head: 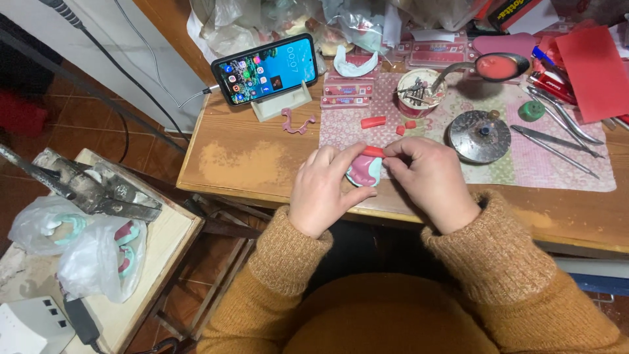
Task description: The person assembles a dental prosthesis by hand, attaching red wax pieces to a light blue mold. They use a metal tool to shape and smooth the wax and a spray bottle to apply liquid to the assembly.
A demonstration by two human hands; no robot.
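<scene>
Mustard sleeves (498, 262) filled the foreground; both hands' fingers were clamped on a teal-and-pink dental cast (364, 170) (mostly hidden), the left hand (325, 189) cupping it, the right hand (429, 178) pinching a red wax strip (373, 151) along its top, over the wooden desk (249, 157) edge.
</scene>
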